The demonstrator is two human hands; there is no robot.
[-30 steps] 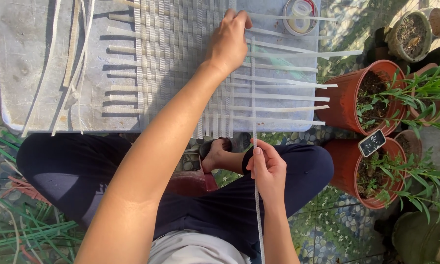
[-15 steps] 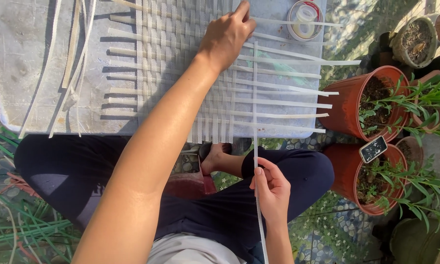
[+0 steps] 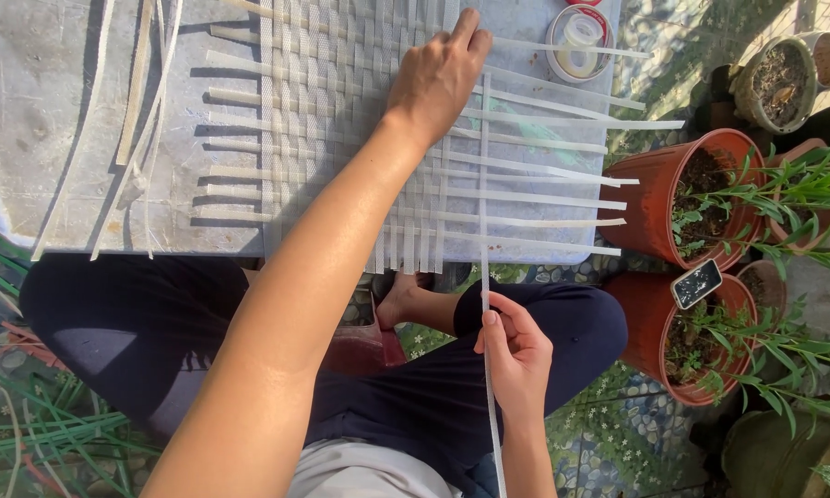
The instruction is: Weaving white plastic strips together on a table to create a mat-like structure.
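Left hand pressed flat on mat, pinning weave; strip pinched taut by right hand, kept straight.

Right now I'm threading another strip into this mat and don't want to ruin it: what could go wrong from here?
The right hand pinches the long white strip well below the woven mat, so the unsupported length could buckle or kink as it goes in. The left hand presses only the mat's far right part; the loose crosswise ends near the table's right edge may shift and open gaps. A sideways sweep might also knock the tape roll.
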